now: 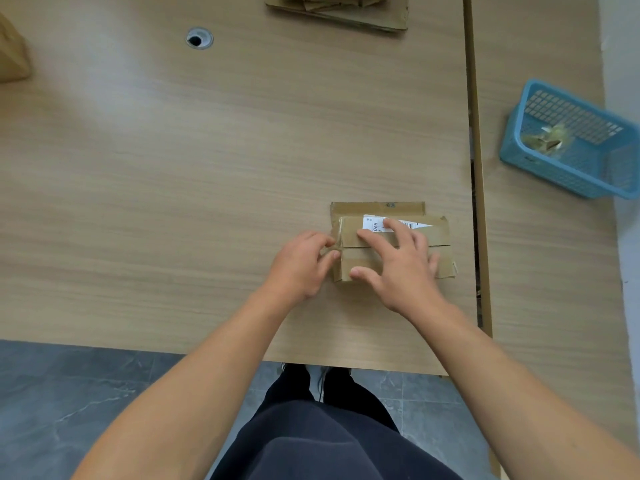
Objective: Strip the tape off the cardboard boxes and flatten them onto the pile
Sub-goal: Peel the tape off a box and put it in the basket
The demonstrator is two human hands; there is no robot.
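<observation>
Cardboard box [438, 233]: long axis left-right; left hand [300, 269] pinches tape [328, 252] end.

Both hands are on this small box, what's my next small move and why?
Probably draw the left hand away to the left, peeling the tape end it seems to pinch at the box edge; the right hand presses flat on top, steadying it.

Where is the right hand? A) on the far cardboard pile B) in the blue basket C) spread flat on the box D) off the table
C: the right hand presses spread fingers on the cardboard box; the left hand pinches tape at its left end.
</observation>
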